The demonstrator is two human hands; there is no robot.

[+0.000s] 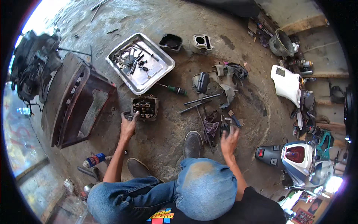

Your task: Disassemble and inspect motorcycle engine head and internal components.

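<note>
My left hand (128, 126) grips the near left corner of an engine cylinder head (144, 108) on the floor, thumb over its rim. Valve gear shows inside the head's square, dirty cavity. Further right, my right hand (230, 141) has its fingers apart, close to a pair of pliers (225, 124); whether they touch cannot be made out. Beside the pliers lie a crumpled dark rag (211, 123) and a black T-handle wrench (199, 103). A green-handled screwdriver (176, 90) rests just beyond the cylinder head.
A metal tray (169, 66) holds bolts and small parts. Behind it stand a black cover (171, 42) and an engine cylinder block (201, 42). A dark red plastic panel (82, 108) is at left, near a blue spray can (94, 160). White scooter bodywork (298, 156) stands right.
</note>
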